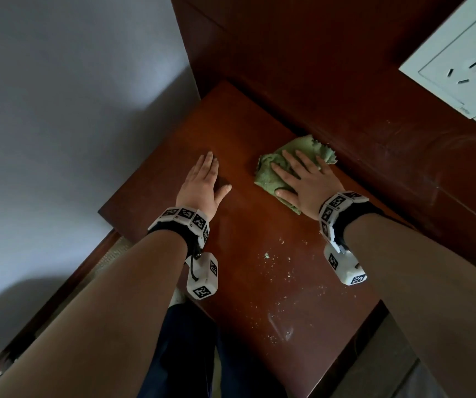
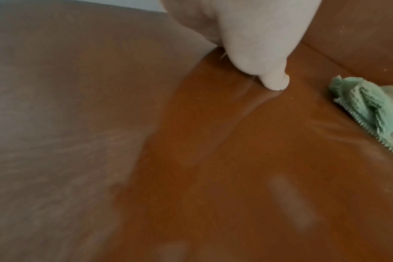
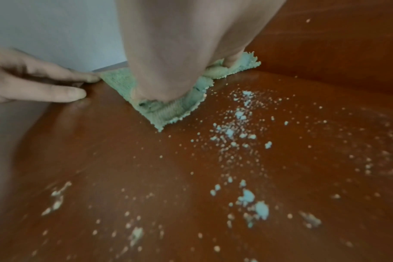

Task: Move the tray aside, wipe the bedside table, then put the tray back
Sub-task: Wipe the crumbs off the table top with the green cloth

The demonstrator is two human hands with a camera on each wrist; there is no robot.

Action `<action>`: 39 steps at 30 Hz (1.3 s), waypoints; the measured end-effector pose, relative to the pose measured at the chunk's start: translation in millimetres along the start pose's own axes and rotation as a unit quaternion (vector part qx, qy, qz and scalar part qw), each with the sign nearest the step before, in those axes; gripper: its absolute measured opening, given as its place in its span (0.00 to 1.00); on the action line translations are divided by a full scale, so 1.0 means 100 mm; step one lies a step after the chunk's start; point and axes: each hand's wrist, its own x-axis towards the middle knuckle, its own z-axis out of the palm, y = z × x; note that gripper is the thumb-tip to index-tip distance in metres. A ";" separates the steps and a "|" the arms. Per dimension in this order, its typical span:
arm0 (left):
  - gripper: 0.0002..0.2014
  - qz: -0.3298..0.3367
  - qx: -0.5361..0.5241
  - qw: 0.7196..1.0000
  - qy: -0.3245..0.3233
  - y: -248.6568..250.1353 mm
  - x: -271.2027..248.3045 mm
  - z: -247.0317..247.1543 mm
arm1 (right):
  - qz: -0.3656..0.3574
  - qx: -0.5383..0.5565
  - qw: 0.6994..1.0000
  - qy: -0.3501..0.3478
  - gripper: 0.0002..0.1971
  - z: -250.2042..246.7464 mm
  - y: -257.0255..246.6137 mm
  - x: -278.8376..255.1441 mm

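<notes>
The brown wooden bedside table (image 1: 259, 254) fills the middle of the head view. A crumpled green cloth (image 1: 271, 173) lies at its far right, against the wooden back panel. My right hand (image 1: 302, 176) presses flat on the cloth (image 3: 168, 109) with straight, spread fingers. My left hand (image 1: 205, 182) rests flat on the bare top to the left of the cloth, fingers straight and thumb out; its thumb tip (image 2: 276, 83) touches the wood. Pale crumbs (image 1: 274, 262) lie scattered on the near half of the top (image 3: 236, 133). No tray is in view.
A grey-white wall (image 1: 58, 110) borders the table on the left. A dark wooden panel (image 1: 345, 96) rises behind it, with a white socket plate (image 1: 460, 64) at the upper right. My legs in dark trousers (image 1: 188, 354) stand at the table's near edge.
</notes>
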 end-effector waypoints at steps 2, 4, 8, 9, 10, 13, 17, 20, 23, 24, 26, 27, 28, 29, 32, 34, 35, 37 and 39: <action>0.33 -0.005 0.003 1.000 0.003 0.02 0.01 0.02 | 0.023 0.011 1.000 0.007 0.31 0.01 0.03 0.01; 0.33 -0.008 0.008 1.000 0.004 0.04 0.02 0.03 | 0.047 0.022 0.999 0.014 0.31 0.01 0.06 0.01; 0.33 -0.014 0.004 1.000 0.007 0.05 0.03 0.05 | 0.088 0.056 0.994 0.015 0.32 0.04 0.11 -0.04; 0.34 -0.014 0.002 1.000 0.008 0.05 0.04 0.05 | 0.101 0.065 0.993 0.015 0.32 0.05 0.12 -0.06; 0.34 -0.014 0.001 1.000 0.008 0.05 0.04 0.06 | 0.113 0.072 0.991 0.015 0.32 0.07 0.12 -0.07; 0.34 -0.009 -0.001 1.000 0.010 0.02 0.04 0.08 | 0.145 0.087 0.985 0.011 0.32 0.10 0.08 -0.11; 0.34 0.001 0.006 1.000 0.022 0.01 0.04 0.10 | 0.190 0.121 0.974 -0.001 0.31 0.12 -0.01 -0.15; 0.35 0.004 0.005 1.000 0.019 0.02 0.05 0.09 | 0.219 0.143 0.965 -0.005 0.31 0.12 -0.09 -0.16; 0.36 0.009 0.016 1.000 0.008 0.00 0.05 0.08 | 0.237 0.159 0.958 -0.016 0.31 0.09 -0.15 -0.16; 0.36 0.012 0.020 1.000 0.006 -0.01 0.06 0.07 | 0.242 0.166 0.956 -0.020 0.31 0.08 -0.17 -0.17; 0.36 0.019 0.027 0.999 0.004 -0.02 0.05 0.07 | 0.250 0.180 0.951 -0.023 0.31 0.07 -0.21 -0.18; 0.36 0.022 0.030 0.999 0.003 -0.03 0.05 0.06 | 0.255 0.186 0.949 -0.023 0.31 0.06 -0.24 -0.19; 0.36 0.025 0.031 0.999 0.002 -0.03 0.05 0.06 | 0.258 0.191 0.947 -0.024 0.31 0.07 -0.27 -0.20; 0.36 0.027 0.031 0.999 -0.001 -0.03 0.05 0.05 | 0.262 0.195 0.945 -0.024 0.31 0.07 -0.30 -0.22; 0.37 0.033 0.035 0.999 -0.013 -0.05 0.05 0.03 | 0.273 0.194 0.942 -0.021 0.31 0.09 -0.38 -0.25; 0.38 0.040 0.044 0.998 -0.025 -0.07 0.06 0.02 | 0.280 0.196 0.939 -0.023 0.31 0.10 -0.43 -0.26; 0.38 0.044 0.048 0.997 -0.031 -0.08 0.06 0.01 | 0.283 0.198 0.938 -0.024 0.31 0.11 -0.46 -0.27; 0.39 0.051 0.049 0.997 -0.040 -0.11 0.06 0.00 | 0.285 0.199 0.938 -0.024 0.31 0.12 -0.53 -0.28; 0.39 0.057 0.050 0.996 -0.043 -0.14 0.07 -0.01 | 0.283 0.196 0.939 -0.020 0.31 0.14 -0.62 -0.31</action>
